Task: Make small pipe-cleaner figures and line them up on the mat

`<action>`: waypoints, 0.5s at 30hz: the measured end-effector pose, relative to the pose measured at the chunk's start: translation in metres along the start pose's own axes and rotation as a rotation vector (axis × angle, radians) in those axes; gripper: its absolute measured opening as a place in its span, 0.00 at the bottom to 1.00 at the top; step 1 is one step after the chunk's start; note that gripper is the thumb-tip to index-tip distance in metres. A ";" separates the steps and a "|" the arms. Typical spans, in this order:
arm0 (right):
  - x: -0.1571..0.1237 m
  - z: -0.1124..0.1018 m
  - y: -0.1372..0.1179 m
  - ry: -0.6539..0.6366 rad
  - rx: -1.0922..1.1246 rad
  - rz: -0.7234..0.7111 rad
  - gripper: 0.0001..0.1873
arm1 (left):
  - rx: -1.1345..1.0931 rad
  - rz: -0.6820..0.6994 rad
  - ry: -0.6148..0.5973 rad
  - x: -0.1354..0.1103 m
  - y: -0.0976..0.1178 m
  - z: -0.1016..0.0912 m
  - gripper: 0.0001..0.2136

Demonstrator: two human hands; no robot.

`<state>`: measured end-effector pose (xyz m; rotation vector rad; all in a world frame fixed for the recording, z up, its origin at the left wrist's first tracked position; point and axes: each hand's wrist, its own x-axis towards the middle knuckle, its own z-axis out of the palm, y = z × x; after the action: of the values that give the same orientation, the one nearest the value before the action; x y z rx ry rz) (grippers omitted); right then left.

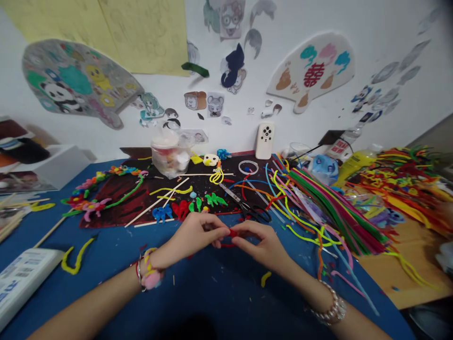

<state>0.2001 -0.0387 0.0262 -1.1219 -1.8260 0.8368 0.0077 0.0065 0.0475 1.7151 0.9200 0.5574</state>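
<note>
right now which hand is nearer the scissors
Right. The right hand is just in front of the scissors, not touching them; the left hand is farther away, to their left. Both pinch a red pipe cleaner.

We pinch a small red pipe cleaner between our left hand and right hand, just above a blue tabletop; ahead, black-handled scissors lie across the edge of a dark red mat, a green pipe-cleaner bundle to the right
</note>
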 end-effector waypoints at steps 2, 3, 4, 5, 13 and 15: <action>0.000 0.001 0.000 0.015 -0.085 -0.067 0.06 | -0.033 -0.026 -0.028 0.001 -0.001 0.000 0.09; 0.000 0.002 0.001 0.012 -0.114 -0.094 0.06 | -0.045 -0.034 -0.048 0.001 -0.002 0.000 0.09; 0.000 0.002 0.002 0.004 -0.132 -0.111 0.07 | -0.053 -0.039 -0.067 0.001 -0.003 0.000 0.09; 0.000 0.002 0.003 -0.007 -0.143 -0.118 0.07 | -0.057 -0.044 -0.089 0.001 -0.003 -0.001 0.10; 0.004 0.000 0.009 -0.261 0.349 0.321 0.10 | -0.011 -0.034 -0.181 0.002 -0.005 -0.005 0.11; 0.006 0.000 0.011 -0.316 0.516 0.414 0.13 | 0.012 -0.014 -0.188 0.001 -0.005 -0.005 0.11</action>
<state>0.2023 -0.0292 0.0188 -1.0756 -1.4911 1.6971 0.0031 0.0109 0.0448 1.7379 0.8026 0.3744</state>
